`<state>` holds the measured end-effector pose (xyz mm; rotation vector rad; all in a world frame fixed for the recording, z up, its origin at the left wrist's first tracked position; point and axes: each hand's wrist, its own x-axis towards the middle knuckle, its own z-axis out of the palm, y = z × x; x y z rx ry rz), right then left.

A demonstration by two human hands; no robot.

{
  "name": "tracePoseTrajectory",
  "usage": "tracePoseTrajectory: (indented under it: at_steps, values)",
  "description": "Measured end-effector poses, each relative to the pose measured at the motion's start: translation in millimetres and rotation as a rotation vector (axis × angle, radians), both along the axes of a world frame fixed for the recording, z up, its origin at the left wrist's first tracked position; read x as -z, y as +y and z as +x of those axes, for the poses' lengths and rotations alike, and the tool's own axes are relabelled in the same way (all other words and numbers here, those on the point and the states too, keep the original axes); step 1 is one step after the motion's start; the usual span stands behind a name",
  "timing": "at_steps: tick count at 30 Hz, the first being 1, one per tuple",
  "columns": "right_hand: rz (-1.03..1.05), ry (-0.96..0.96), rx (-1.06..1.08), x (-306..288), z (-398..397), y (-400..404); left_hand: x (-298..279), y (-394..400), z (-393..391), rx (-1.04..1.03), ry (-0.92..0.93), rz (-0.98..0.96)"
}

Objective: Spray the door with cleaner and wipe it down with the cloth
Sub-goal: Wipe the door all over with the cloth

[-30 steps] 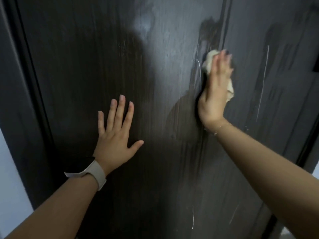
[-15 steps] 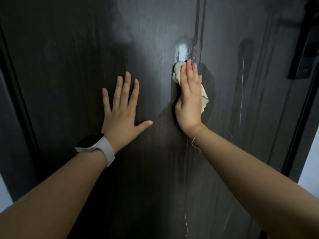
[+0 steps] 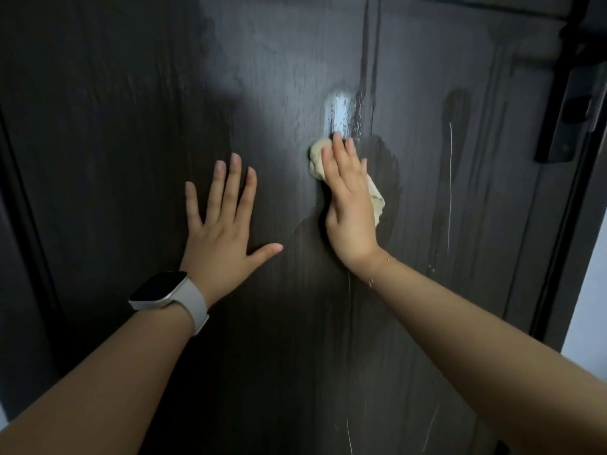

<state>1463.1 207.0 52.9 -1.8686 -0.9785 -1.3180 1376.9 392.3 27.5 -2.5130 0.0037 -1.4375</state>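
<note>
A dark wood-grain door (image 3: 131,110) fills the view, wet and streaked, with a shiny wet patch just above my right hand. My right hand (image 3: 349,205) lies flat with straight fingers and presses a pale yellowish cloth (image 3: 317,159) against the door near its middle; the cloth shows at the fingertips and beside the palm. My left hand (image 3: 223,224) rests flat on the door to the left, fingers spread, holding nothing. A white watch sits on that wrist. No spray bottle is in view.
A black lock and handle plate (image 3: 571,116) sits on the door's right edge. Thin white drip lines (image 3: 450,178) run down the right panel. The dark frame (image 3: 19,257) borders the left side, and a pale wall (image 3: 588,307) shows at the right.
My right hand has carried the cloth leftward across the door and now lies closer to my left hand, which stays flat on the door. The camera has tilted up, bringing the lock plate into view.
</note>
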Motion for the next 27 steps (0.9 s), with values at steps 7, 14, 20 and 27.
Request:
tracePoseTrajectory:
  at_steps: [7,14,20,27]
  values:
    - [-0.192,-0.007,-0.013,78,-1,-26,1,1,0,0.011,-0.015,0.001]
    - [0.016,-0.044,0.03,-32,-2,12,1,1,0,-0.009,-0.039,0.014]
    - [-0.196,-0.077,0.002,12,2,-23,-2,0,-4,0.027,-0.024,-0.003]
    - [0.53,0.067,0.196,-77,23,-17,-40,35,-38,0.221,-0.058,0.092]
